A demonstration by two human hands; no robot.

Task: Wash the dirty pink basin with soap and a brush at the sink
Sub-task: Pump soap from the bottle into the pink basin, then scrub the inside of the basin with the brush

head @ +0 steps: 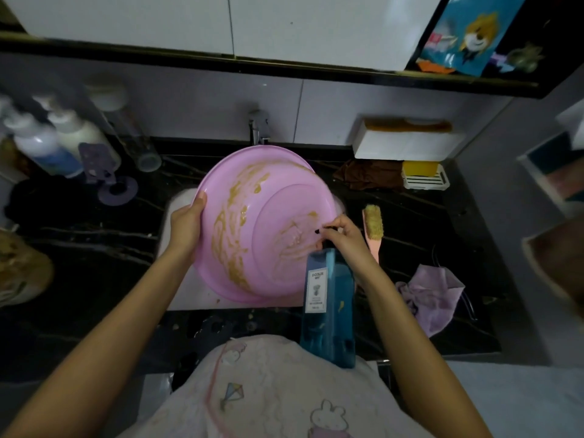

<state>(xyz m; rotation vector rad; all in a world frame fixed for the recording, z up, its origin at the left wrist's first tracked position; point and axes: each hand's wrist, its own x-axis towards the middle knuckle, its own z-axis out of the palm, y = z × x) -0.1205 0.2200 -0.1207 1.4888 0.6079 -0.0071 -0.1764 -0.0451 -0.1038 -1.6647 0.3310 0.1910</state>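
We see the left hand [185, 223] with its fingers [200, 198] clamped on the left rim of the pink basin [278, 197], thumb on the inner side. The basin is tilted over the white sink [179, 203], its hollow facing us and streaked with yellow-brown dirt. The right hand [344, 237] has its fingers [335, 223] bunched on the black pump head of a blue soap bottle [328, 305], which stands just below them at the basin's near right edge; the nozzle points into the basin. Just right of those fingers a pink-handled brush [373, 227] lies on the dark marbled surface [94, 248], apart from the hand. Farther right and nearer us lies a crumpled lilac cloth [434, 295]. Beyond the basin stands the faucet [259, 128].
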